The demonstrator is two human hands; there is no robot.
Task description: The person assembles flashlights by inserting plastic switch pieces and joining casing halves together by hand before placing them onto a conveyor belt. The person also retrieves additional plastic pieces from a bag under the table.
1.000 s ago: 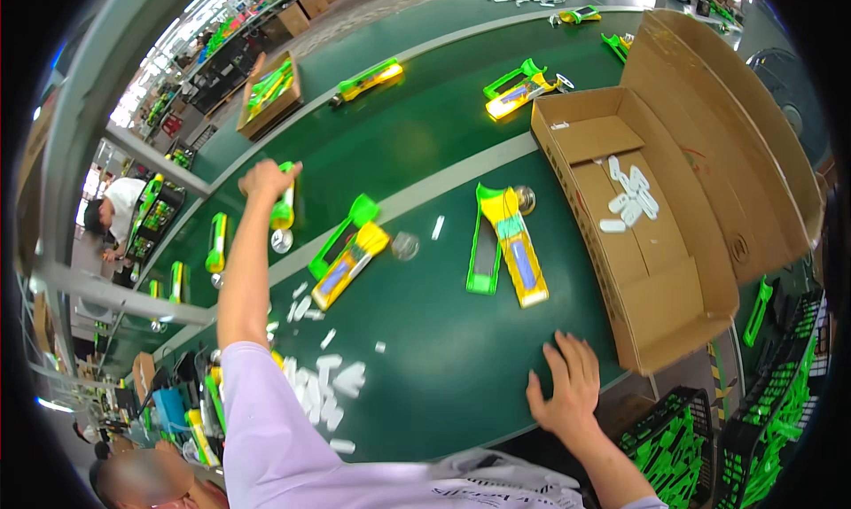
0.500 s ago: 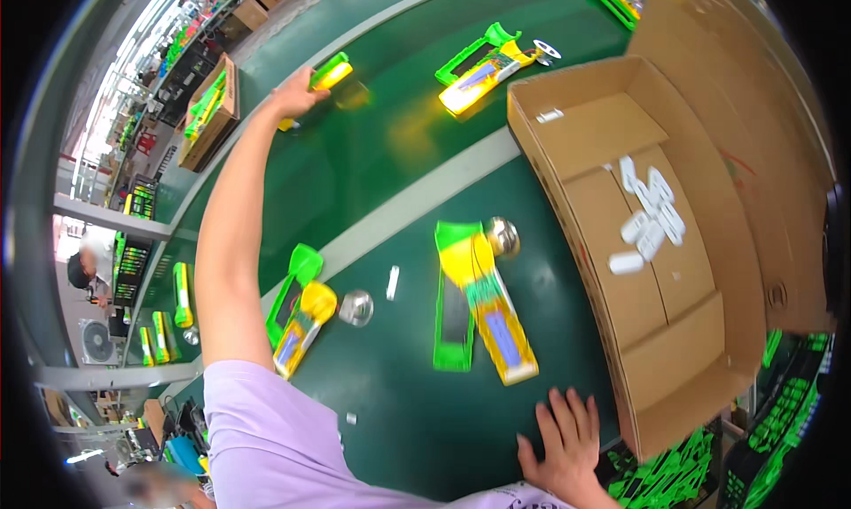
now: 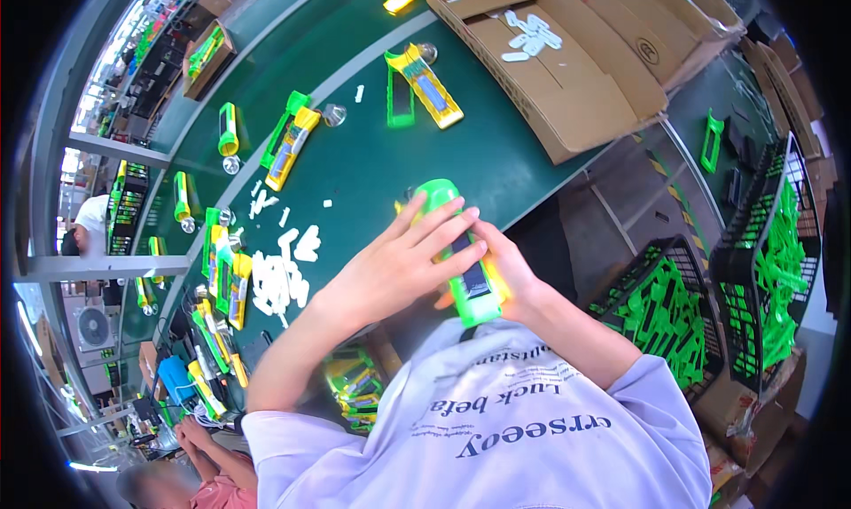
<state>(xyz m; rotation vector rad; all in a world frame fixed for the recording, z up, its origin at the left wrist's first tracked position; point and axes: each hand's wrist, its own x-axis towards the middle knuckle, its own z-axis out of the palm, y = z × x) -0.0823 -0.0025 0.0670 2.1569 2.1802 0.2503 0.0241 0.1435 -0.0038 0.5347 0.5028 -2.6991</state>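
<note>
On the green bench [image 3: 381,177], loose white pieces [image 3: 279,283] lay heaped at left; an opened green-and-yellow unit [image 3: 294,146] lay farther off. At centre, near the torso, the left hand [image 3: 390,263] spread its fingers across a green-and-yellow casing [image 3: 476,285]; the right hand [image 3: 514,274] gripped its right side. An open cardboard box [image 3: 603,85] stood far right.

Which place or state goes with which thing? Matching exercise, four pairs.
1. Black crate at far right
2. Heap of white pieces
3. Cardboard box
4. Dark-panelled green device

A. Held between left hand and right hand
B. Open, some white tabs inside
C. Filled with green parts
D. On green table, left of the hands

1-C; 2-D; 3-B; 4-A
</note>
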